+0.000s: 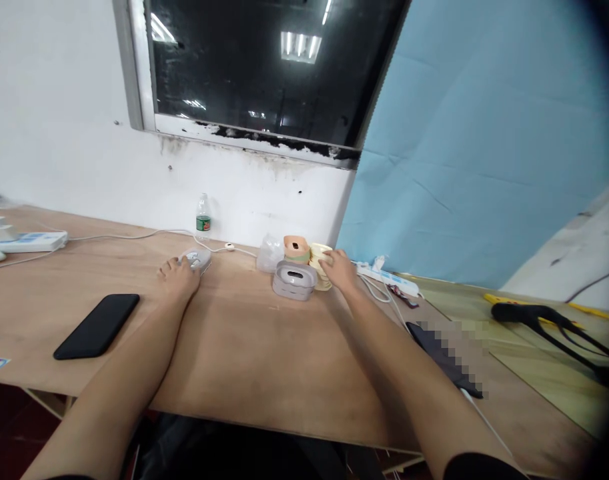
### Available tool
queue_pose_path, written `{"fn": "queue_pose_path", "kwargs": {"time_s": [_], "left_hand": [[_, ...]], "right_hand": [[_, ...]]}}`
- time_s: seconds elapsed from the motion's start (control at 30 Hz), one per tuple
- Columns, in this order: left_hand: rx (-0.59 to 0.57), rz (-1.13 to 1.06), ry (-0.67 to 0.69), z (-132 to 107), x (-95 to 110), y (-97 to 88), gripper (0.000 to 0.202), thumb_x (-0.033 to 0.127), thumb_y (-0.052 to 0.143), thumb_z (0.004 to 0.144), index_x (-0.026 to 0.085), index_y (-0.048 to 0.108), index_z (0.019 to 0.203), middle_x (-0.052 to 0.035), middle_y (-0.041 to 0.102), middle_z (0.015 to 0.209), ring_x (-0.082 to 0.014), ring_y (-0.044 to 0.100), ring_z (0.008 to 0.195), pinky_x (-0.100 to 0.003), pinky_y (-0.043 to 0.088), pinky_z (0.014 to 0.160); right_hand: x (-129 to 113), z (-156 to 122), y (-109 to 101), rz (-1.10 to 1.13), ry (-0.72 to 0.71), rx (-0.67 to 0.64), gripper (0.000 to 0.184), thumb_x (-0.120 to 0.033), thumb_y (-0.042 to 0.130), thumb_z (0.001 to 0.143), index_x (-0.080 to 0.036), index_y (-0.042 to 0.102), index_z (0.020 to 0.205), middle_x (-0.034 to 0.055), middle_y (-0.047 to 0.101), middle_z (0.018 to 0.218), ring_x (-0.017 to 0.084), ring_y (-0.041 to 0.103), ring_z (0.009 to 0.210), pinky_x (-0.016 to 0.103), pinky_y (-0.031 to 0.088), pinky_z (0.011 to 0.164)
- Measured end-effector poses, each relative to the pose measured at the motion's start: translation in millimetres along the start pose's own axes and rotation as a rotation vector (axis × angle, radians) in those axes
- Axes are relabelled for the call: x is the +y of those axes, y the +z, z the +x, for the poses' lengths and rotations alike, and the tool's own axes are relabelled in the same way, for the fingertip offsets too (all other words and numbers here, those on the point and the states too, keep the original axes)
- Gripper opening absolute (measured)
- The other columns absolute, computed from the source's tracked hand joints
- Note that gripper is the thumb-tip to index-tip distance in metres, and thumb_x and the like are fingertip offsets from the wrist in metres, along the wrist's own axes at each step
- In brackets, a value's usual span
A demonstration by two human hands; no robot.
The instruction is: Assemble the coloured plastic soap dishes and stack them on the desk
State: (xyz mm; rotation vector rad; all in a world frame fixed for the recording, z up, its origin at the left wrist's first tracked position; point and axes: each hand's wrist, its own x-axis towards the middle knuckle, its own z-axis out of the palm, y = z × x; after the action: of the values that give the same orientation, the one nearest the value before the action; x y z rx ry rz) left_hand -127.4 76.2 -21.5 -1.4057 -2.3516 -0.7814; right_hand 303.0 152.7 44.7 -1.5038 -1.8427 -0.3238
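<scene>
Pale yellow, partly covered by fingers and by a grey box [295, 283], the yellow box [322, 275] stands at the right end of a small cluster near the back of the wooden surface [264, 360]. The right hand [340, 268] touches its right side, thumb and fingers a little apart; I cannot tell whether they grip. The left hand [177, 277], loosely bent, reaches over a pale grey item [200, 259] whose shape is hard to make out.

The grey box is rounded, with a dark oblong slot on top; an orange box [295, 244] behind it shows another. Clear plastic [269, 255] sits beside these 2. Farther out are a bottle [203, 219] against the wall, a black phone [98, 327] and a dark flat item [441, 357], partly pixelated.
</scene>
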Motion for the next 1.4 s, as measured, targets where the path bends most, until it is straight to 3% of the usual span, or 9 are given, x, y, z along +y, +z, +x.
{"fn": "queue_pose_path", "kwargs": {"time_s": [0.2,0.37,0.47,0.6,0.8,0.97,1.07,1.23,1.4], "left_hand": [[0.036,-0.109,0.038,-6,15,-9.5,0.072,0.051,0.051,0.079,0.013,0.036,0.138,-0.0213,0.034,0.14,-0.0402,0.028,0.127,-0.054,0.018,0.103],[0.056,-0.262,0.25,-24,41,-25.6,0.065,0.05,0.048,0.083,0.016,0.036,0.137,-0.0164,0.037,0.141,-0.0351,0.028,0.13,-0.049,0.021,0.106],[0.007,-0.439,0.458,-41,57,-36.0,0.064,0.05,0.044,0.087,0.015,0.032,0.14,-0.0149,0.041,0.139,-0.0296,0.035,0.128,-0.043,0.024,0.107],[-0.306,-0.682,0.782,-67,75,-46.9,0.063,0.047,0.037,0.091,0.014,0.024,0.143,-0.0117,0.052,0.129,-0.0223,0.052,0.115,-0.033,0.038,0.099],[-0.373,-0.668,0.602,-83,85,-41.0,0.055,0.047,0.036,0.092,0.018,0.035,0.139,-0.0103,0.058,0.122,-0.024,0.058,0.106,-0.036,0.045,0.089],[-0.558,-0.507,0.702,-77,82,-31.0,0.041,0.044,0.041,0.088,0.02,0.06,0.115,-0.0084,0.063,0.107,-0.0221,0.061,0.093,-0.033,0.047,0.082],[-0.608,-0.445,0.733,-75,80,-29.4,0.037,0.044,0.041,0.088,0.022,0.066,0.106,-0.0077,0.064,0.1,-0.0208,0.062,0.085,-0.032,0.046,0.077],[-0.59,-0.434,0.695,-69,77,-24.6,0.033,0.039,0.044,0.085,0.022,0.066,0.105,-0.0065,0.067,0.098,-0.0212,0.062,0.086,-0.03,0.046,0.073],[-0.575,-0.429,0.608,-63,74,-20.0,0.038,0.04,0.046,0.084,0.02,0.064,0.11,-0.0075,0.069,0.099,-0.0216,0.063,0.087,-0.029,0.046,0.072]], "right_hand": [[-5,-2,1,0.108,-0.03,0.181,0.024,-0.03,0.05,0.081,-0.017,0.062,0.097,0.0099,0.057,0.1,0.021,0.055,0.087,0.034,0.042,0.082],[-37,-35,-7,0.38,-0.025,0.315,0.02,-0.033,0.057,0.078,-0.017,0.056,0.09,0.0072,0.053,0.097,0.014,0.05,0.066,0.031,0.045,0.071],[-65,-76,-7,0.531,-0.081,0.224,0.016,-0.031,0.06,0.074,-0.02,0.052,0.083,0.0046,0.054,0.09,0.014,0.051,0.068,0.03,0.046,0.067],[-95,-117,1,0.726,-0.045,-0.074,0.02,-0.04,0.057,0.08,-0.022,0.05,0.083,-0.0001,0.055,0.071,0.014,0.052,0.062,0.027,0.043,0.059],[-92,-112,17,0.69,0.065,-0.308,0.039,-0.054,0.049,0.083,-0.02,0.049,0.065,-0.0024,0.05,0.056,0.012,0.047,0.052,0.023,0.034,0.048],[-73,-105,22,0.414,-0.036,-0.467,0.037,-0.052,0.057,0.077,-0.018,0.059,0.064,-0.0008,0.055,0.057,0.012,0.047,0.054,0.022,0.028,0.048],[-72,-107,20,0.369,-0.043,-0.397,0.03,-0.046,0.064,0.073,-0.02,0.064,0.087,-0.0019,0.056,0.059,0.013,0.049,0.056,0.023,0.03,0.05],[-73,-103,17,0.404,-0.02,-0.152,0.034,-0.042,0.052,0.082,-0.021,0.06,0.107,-0.0042,0.05,0.057,0.014,0.049,0.055,0.025,0.037,0.056],[-57,-95,24,0.383,0.085,-0.143,0.034,-0.041,0.051,0.08,-0.02,0.06,0.106,-0.0039,0.053,0.057,0.015,0.051,0.055,0.026,0.036,0.056]]}}
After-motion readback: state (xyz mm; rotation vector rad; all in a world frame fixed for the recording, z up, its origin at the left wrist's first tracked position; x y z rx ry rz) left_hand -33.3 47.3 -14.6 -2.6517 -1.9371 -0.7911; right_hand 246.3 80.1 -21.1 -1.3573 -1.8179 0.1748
